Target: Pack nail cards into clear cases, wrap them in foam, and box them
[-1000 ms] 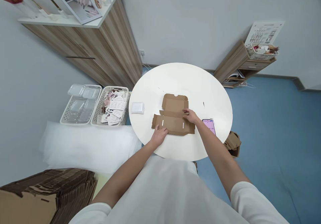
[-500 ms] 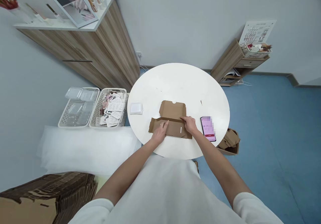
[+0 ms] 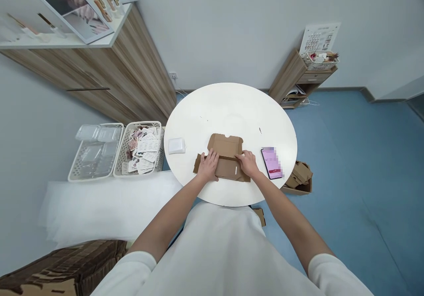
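Note:
An unfolded brown cardboard mailer box (image 3: 228,145) lies on the round white table (image 3: 228,106), its lid panel away from me and its base panel nearer. My left hand (image 3: 208,166) rests on the left part of the base, fingers spread and stretched towards the crease. At the right end, my right hand (image 3: 248,163) is closed around the side flap, with a fingertip at the crease between lid and base. A small white strip (image 3: 236,170) shows on the base between the hands.
A phone (image 3: 271,162) lies right of the box, a clear-wrapped white pack (image 3: 176,146) left. Beside the table stand a basket of printed cards (image 3: 145,148), a basket of clear plastic cases (image 3: 96,154), white sheets (image 3: 109,207), stacked cardboard (image 3: 66,265) and a carton of cardboard pieces (image 3: 300,174).
My left hand has shifted left and its fingers have spread wider over the base. The right hand stays at the right end. The whole view has swung slightly.

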